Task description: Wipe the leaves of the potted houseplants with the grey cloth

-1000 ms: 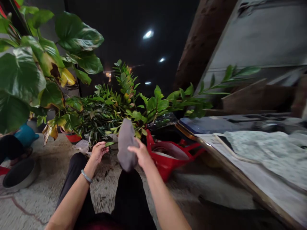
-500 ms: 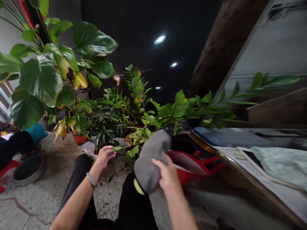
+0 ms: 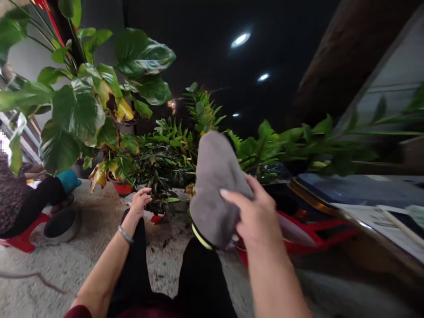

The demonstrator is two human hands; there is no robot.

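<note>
A soft-looking grey mitt [image 3: 213, 176] fills the centre of the frame, held up before a bank of dark green foliage [image 3: 159, 163] by a person's right hand [image 3: 256, 212]. That hand is closed on the mitt's right side, its thumb laid across the near face and its other fingers mostly hidden behind.

The left hand [image 3: 141, 203], left of centre, is partly open with fingers loosely bent; nothing shows in its hold, and a single slim leaf [image 3: 171, 200] lies just beyond its fingertips. A pale bracelet [image 3: 126, 234] circles the wrist.

The mitt looks light, plush and limp (its true fabric is hard to judge from here), likely to fold under a squeeze rather than slip or break. The broad middle should give the surest grip; the lower edge, with its yellow-green trim [image 3: 202, 237], looks a sensible place to hold it open.

A broad-leaved plant [image 3: 77, 108], some leaves yellowed, rises at upper left above a red pot [image 3: 122, 189]. At far left, another person [image 3: 13, 192] sits on a red stool [image 3: 28, 238] beside a grey basin [image 3: 49, 237]. A red container [image 3: 308, 246] stands at lower right.
</note>
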